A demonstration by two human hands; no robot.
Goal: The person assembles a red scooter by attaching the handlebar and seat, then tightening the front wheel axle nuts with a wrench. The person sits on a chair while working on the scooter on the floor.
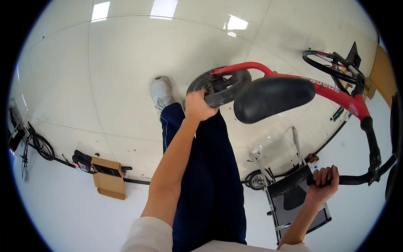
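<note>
A small red balance bike [336, 95] with a black saddle [275, 97] is tilted across the right half of the head view. My left hand [200, 106] is closed round the near edge of its black rear wheel [239, 82], just in front of my legs. Far to the right, my right hand [324, 185] has its fingers wrapped round the grip end of the black handlebar [357, 179]. Part of the bike's front end runs into the dark right rim, so the front wheel shows only in part.
Behind the handlebar is a metal-framed chair [300, 195], with a small wheel [256, 179] beside it. Another bike [331, 69] lies at the far right near cardboard [380, 69]. An open cardboard box [110, 178] and a dark bike [42, 146] are at the left wall.
</note>
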